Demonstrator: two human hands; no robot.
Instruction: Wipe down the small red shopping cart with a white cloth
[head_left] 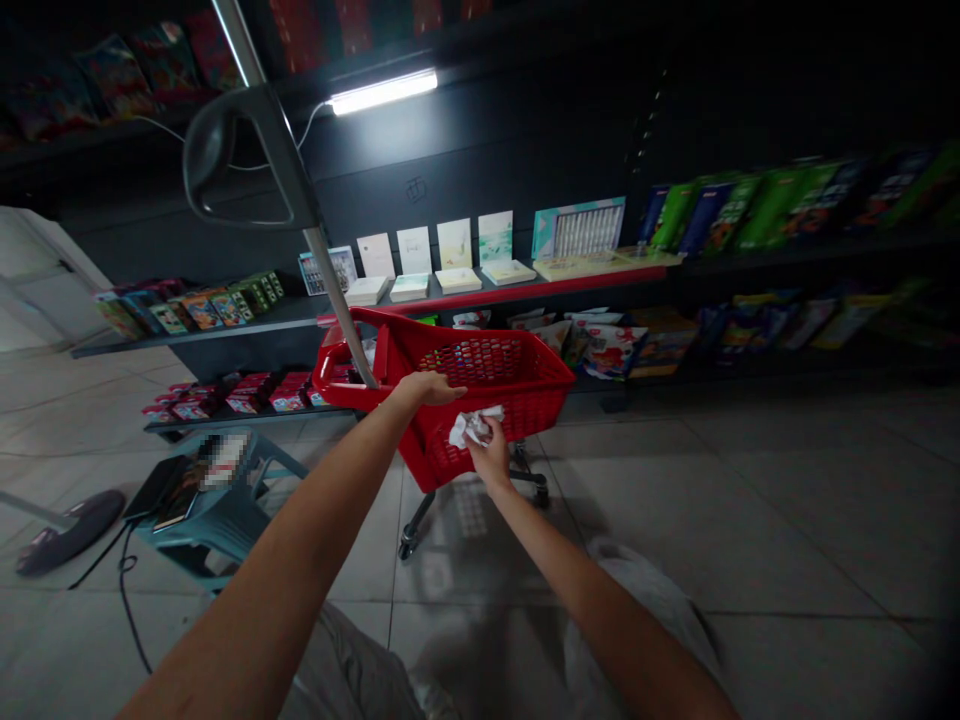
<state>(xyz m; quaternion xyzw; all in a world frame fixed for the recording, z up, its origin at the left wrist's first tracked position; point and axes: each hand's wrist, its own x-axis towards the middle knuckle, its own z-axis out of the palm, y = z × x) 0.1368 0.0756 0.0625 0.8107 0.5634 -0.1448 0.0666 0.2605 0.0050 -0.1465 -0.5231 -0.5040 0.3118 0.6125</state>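
A red plastic shopping cart [525, 405] with lattice sides stands before me on dark caster legs. My right hand [491, 460] is closed on a crumpled white tissue [474, 425], held close to the cart's near side wall. Over the cart's near top rim lies my left hand [433, 388], palm down with its fingers stretched out to the right. It appears to hold nothing; whether it presses on the rim I cannot tell. A metal pole [330, 270] with a dark grey loop handle [247, 155] rises at the cart's left end.
Shelves behind the cart carry upright books [454, 245], green and blue packs [750, 215] and snack bags [611, 345]. At left, a blue-grey stool [217, 515] bears dark items with a cable hanging down. A round stand base [71, 535] and a whitish bag [637, 590] are on the floor.
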